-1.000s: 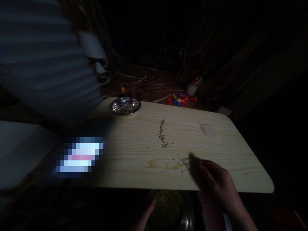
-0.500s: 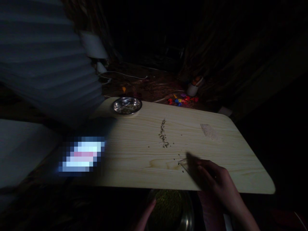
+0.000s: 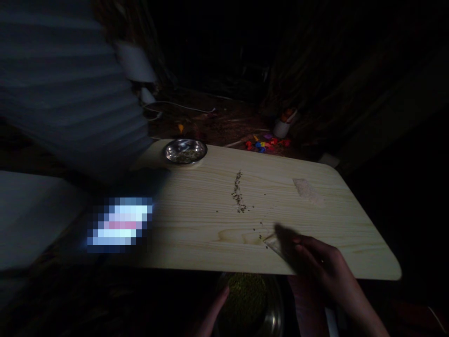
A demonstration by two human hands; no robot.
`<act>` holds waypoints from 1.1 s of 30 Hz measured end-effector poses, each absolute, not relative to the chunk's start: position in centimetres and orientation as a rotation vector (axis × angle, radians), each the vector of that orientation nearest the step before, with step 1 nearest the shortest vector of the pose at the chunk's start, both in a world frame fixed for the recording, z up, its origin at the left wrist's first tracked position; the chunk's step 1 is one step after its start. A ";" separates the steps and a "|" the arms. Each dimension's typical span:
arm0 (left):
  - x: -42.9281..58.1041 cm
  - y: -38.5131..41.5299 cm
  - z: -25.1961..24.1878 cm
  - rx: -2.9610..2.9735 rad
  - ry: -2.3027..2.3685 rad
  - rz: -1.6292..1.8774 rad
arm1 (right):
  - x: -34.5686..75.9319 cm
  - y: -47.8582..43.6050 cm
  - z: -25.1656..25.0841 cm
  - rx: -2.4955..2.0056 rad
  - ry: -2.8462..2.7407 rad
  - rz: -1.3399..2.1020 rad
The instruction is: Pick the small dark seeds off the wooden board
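Observation:
My right hand [image 3: 324,262] is pinched around a thin, clear flat piece [image 3: 275,244], whose tip touches the wooden tabletop near a few dark grains. My left hand [image 3: 216,309] is at the left rim of a metal bowl [image 3: 275,318] below the table's front edge; its thumb shows and the other fingers are hidden. Green grains [image 3: 247,297] fill that bowl. A curved line of dark grains [image 3: 237,192] lies mid-table, and a pale heap of small grains [image 3: 308,192] lies to the right.
A shiny metal bowl [image 3: 185,151] with some grains stands at the table's [image 3: 189,224] back left corner. A blurred bright screen [image 3: 121,222] is at the left. Behind the table, colourful small items [image 3: 268,143] and a white container [image 3: 281,128] are on the floor.
My right hand has moved slightly right and down with the clear piece. The view has shifted a little; the grains look unchanged.

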State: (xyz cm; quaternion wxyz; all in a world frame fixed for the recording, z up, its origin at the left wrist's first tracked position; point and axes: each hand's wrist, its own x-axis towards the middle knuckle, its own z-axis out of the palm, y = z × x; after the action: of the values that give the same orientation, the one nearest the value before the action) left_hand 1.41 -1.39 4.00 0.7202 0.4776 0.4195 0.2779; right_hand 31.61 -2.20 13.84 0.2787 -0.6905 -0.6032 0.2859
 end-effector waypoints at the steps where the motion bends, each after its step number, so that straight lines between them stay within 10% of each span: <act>1: 1.4 -1.4 4.0 1.057 0.927 0.614 | 31.7 -2.1 13.8 -1.850 -1.625 0.760; 33: 0.6 -1.6 3.1 0.827 0.972 0.568 | 26.8 -1.3 13.9 -1.721 -1.684 0.881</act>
State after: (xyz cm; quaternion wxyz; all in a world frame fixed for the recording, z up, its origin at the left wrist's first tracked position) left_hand 0.61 -1.59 3.06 0.7660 0.3806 0.4473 0.2614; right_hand 26.77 -1.34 13.93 0.2849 -0.6435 -0.6295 0.3293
